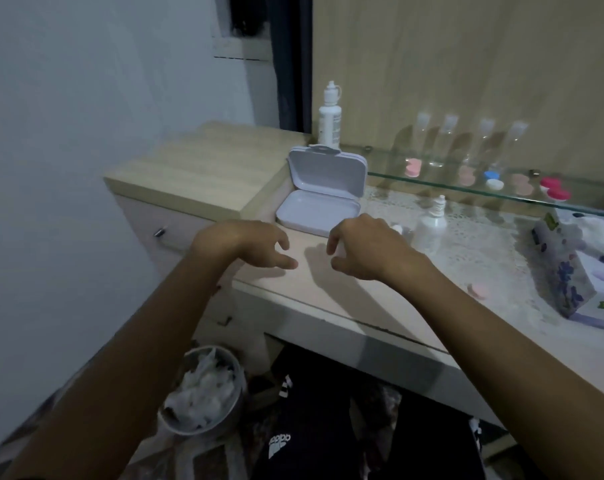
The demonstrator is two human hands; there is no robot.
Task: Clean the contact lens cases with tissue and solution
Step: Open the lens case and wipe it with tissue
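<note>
1. My left hand (pixel 248 249) and right hand (pixel 366 249) hover loosely curled, holding nothing.
2. Round coloured plastic lens cases (pixel 491 180) sit far right on the glass shelf (pixel 432 183); 1 pink case (pixel 477 291) lies near.
3. Purple floral tissue box (pixel 567 282) and small white solution bottle (pixel 430 230) untouched; cleaning seems mostly ahead.

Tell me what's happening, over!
Left hand and right hand open, hovering over table. Pink lens case untouched, tissue box beside it. White box open ahead. Nothing blocking.

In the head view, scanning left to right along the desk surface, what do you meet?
left hand → white open box → right hand → small white bottle → pink lens case → tissue box
</note>
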